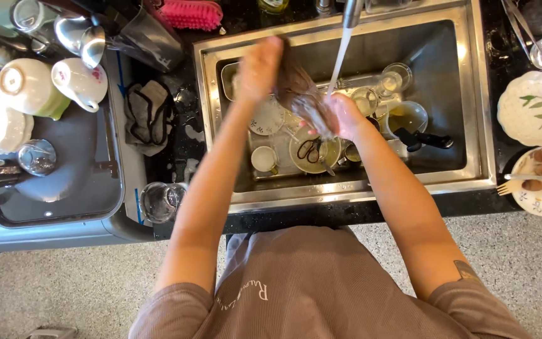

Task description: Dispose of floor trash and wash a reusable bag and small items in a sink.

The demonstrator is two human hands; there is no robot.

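Over the steel sink [459,94] both my hands hold a tall clear drinking glass [302,97], tilted and blurred. My left hand [258,69] grips its upper end. My right hand [346,116] holds the lower end beside the stream of water [340,59] that falls from the tap [352,12]. Under the glass the sink is full of dishes: a patterned plate [268,119], a bowl with scissors in it [312,154], a small cup [263,159], several glasses [396,78] and a glass jug [409,116].
A drying rack [64,188] at the left holds white cups [79,81], bowls and metal pots. A cloth [148,113] and an upright glass [161,201] sit on the dark counter. A pink brush [189,14] lies behind. Plates [534,107] with wooden cutlery [534,182] stand at right.
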